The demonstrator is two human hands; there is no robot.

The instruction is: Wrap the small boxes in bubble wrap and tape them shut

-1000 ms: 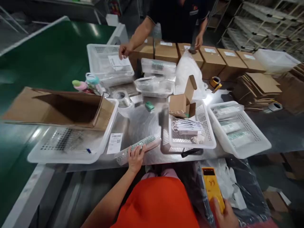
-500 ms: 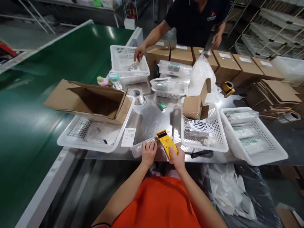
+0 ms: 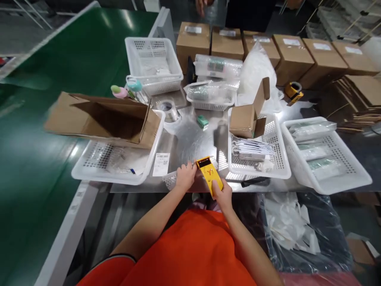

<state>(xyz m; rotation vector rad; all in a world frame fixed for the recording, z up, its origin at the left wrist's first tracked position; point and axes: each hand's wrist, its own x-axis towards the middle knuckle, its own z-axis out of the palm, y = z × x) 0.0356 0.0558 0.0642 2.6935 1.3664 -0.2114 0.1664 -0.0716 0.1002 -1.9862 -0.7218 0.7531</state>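
Note:
My right hand (image 3: 222,195) grips a yellow tape dispenser (image 3: 210,174) by its lower end, thumb on top. Its dark head points up and left, over the front of the metal table. My left hand (image 3: 186,176) is closed, fingers curled down over a bubble-wrapped package (image 3: 171,179) at the table's front edge. Its fingertips are close to the dispenser's head; whether they also pinch tape I cannot tell. Most of the package is hidden under the hand and the dispenser. Left of it lies a white printed label (image 3: 161,164).
An open carton (image 3: 101,119) lies across the left white basket (image 3: 77,171). Right of my hands stand a basket with a small open box (image 3: 242,119) and a basket of wrapped packs (image 3: 320,163). A tape roll (image 3: 168,110) sits behind. Closed cartons (image 3: 228,43) line the back, before a co-worker.
The view has shifted, bringing the table higher in the picture. The co-worker's hand has left the back basket. My left hand has slid slightly closer to the dispenser's head.

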